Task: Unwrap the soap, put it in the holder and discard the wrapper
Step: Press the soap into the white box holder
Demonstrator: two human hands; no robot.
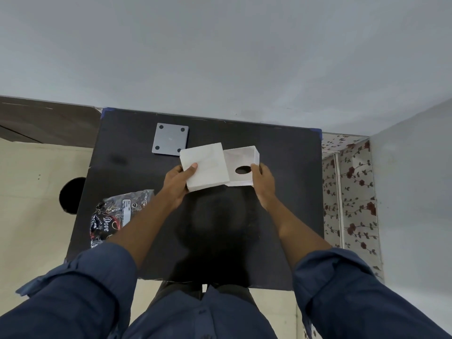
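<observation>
Over the middle of the black table (288,196) I hold a white cardboard box pulled apart into two pieces. My left hand (177,182) grips the flat white outer cover (208,165) by its near left corner, thumb on top. My right hand (264,182) holds the open inner tray (241,156), which has a round hole (242,170) in its bottom and looks empty. The tray sticks out from the cover's right side. A crumpled shiny dark wrapper printed "Dove" (110,216) lies at the table's left edge. No bare soap bar shows.
A grey square plate with four dark round pads (170,139) lies flat at the back of the table, just behind the cover. A cream surface with a dark round hole (72,195) lies left of the table. Floral cloth (349,192) hangs at the right, and a pale wall stands behind.
</observation>
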